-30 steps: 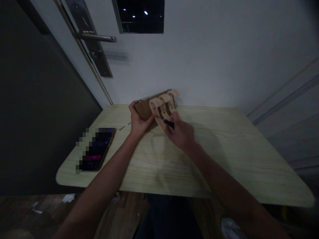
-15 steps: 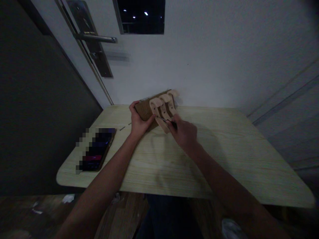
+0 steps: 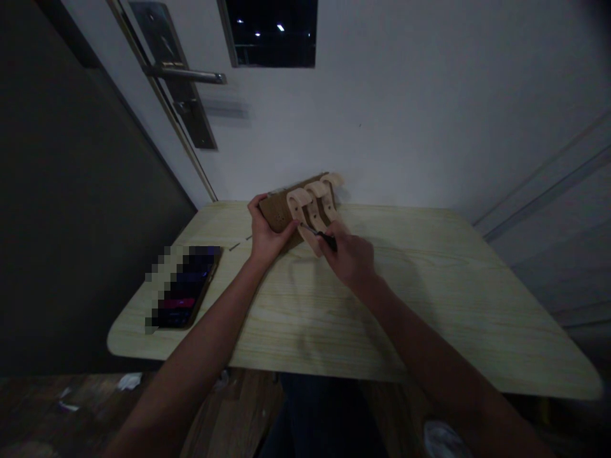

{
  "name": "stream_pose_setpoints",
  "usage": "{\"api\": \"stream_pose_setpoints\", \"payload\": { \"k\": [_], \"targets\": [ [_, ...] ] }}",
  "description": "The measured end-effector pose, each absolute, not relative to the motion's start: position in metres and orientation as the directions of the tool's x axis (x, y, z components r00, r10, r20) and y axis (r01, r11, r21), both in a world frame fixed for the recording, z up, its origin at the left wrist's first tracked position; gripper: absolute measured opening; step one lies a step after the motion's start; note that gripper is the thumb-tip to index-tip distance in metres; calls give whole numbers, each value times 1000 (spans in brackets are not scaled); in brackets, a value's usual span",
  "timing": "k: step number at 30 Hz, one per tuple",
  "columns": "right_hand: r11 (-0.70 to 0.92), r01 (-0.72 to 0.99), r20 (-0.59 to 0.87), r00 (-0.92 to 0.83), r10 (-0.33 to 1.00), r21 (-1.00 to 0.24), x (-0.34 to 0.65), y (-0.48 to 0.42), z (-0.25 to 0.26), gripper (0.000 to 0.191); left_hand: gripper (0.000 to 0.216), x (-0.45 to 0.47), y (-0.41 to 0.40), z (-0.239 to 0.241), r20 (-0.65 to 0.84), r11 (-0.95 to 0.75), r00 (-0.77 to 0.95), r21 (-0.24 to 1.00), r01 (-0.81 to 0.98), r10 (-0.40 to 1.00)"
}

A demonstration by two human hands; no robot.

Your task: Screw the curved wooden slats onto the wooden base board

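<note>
My left hand (image 3: 268, 232) is closed round the near left end of a brown cardboard box (image 3: 275, 211), its thumb along the front. Several pale curved hooks (image 3: 315, 189) with dark holes sit in a row on the box's front face. A screwdriver (image 3: 326, 240) with a dark handle is gripped in my right hand (image 3: 351, 254). Its thin shaft points up and left, and the tip is at the lower part of the nearest hook, beside my left thumb. Whether a screw sits under the tip is too small to tell.
A phone (image 3: 188, 286) lies on the left of the pale wooden table (image 3: 305, 318). Two thin screws (image 3: 234, 246) lie left of my left hand. Behind the table stands a white door (image 3: 405, 114) with a metal handle (image 3: 191, 75).
My right hand has shifted and turned slightly on the screwdriver, so more of the dark handle shows. My left hand and the box stay in place.
</note>
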State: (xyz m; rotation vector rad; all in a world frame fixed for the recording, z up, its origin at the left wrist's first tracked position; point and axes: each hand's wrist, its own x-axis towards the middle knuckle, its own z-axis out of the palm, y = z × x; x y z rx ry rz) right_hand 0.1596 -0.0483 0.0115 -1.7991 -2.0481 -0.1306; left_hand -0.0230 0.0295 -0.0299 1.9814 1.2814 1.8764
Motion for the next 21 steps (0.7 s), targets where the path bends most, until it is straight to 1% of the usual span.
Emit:
{"api": "stream_pose_setpoints", "payload": {
  "k": [5,10,16,21],
  "targets": [
    [145,962,405,-40,913,-231,160,-48,11,36,86,-23,30,-31,771,-643,-135,602,473,623],
    [133,967,412,-32,910,-219,160,-47,9,38,85,-22,29,-31,771,-647,-135,604,465,623],
    [217,940,406,-95,909,-264,156,-46,2,30,85,-22,30,-32,769,-647,-131,605,463,626],
    [198,937,408,-66,910,-289,159,-44,-1,26,84,-22,30,-32,780,-651,-122,588,481,614]
  ]
}}
